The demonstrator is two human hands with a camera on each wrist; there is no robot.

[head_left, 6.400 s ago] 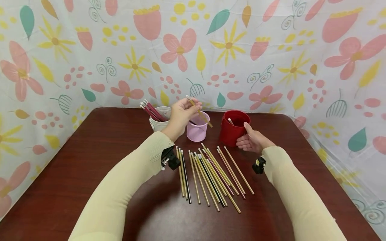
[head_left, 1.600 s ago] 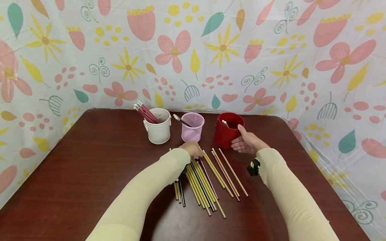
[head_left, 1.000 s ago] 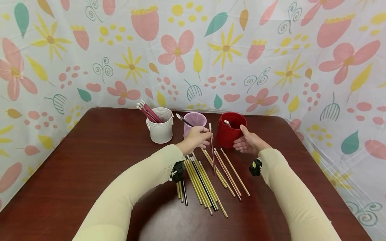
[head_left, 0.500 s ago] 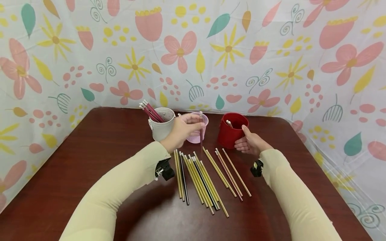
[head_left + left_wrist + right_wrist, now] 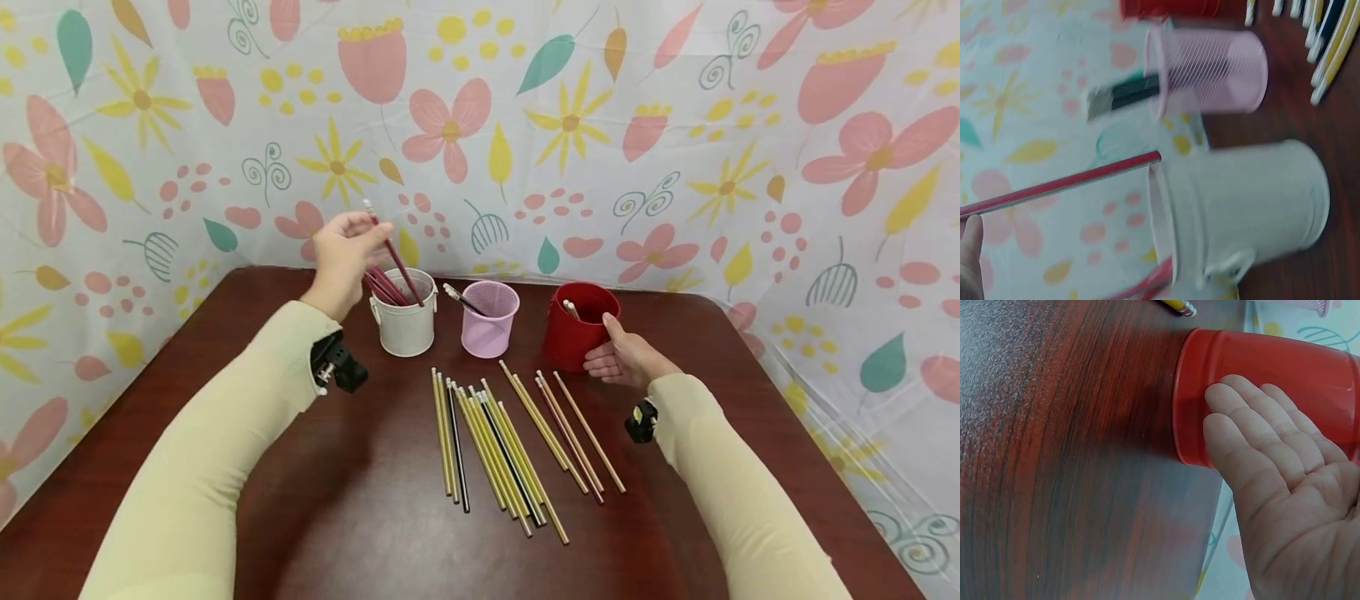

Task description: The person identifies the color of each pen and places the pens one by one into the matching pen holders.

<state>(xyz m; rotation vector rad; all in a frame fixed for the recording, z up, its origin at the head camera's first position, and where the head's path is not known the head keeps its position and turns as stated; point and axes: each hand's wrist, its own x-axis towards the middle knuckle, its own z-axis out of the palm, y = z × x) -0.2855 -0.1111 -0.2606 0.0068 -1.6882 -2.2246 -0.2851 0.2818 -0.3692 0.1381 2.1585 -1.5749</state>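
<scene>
My left hand (image 5: 341, 258) pinches a dark red pencil (image 5: 397, 265), its white eraser end up. The pencil's lower end is at the mouth of the white bucket (image 5: 406, 335), where several dark red pencils (image 5: 384, 287) lean. In the left wrist view, the held pencil (image 5: 1066, 182) slants to the bucket's rim. My right hand (image 5: 628, 358) is at the side of the red bucket (image 5: 570, 343), thumb at its rim. The right wrist view shows its fingers (image 5: 1260, 425) lying nearly straight along the bucket wall. White-tipped pencils (image 5: 572, 309) stand inside the red bucket.
A lilac mesh cup (image 5: 486, 335) holding black pencils (image 5: 463, 298) stands between the two buckets. Several gold, black and reddish pencils (image 5: 491, 454) lie on the dark wooden table (image 5: 360, 500), erasers pointing away. A flower-patterned cloth (image 5: 450, 200) hangs behind the table.
My left hand has picked a dark red pencil off the table and carried it left, past the lilac cup, to the white bucket. My right hand stays at the red bucket.
</scene>
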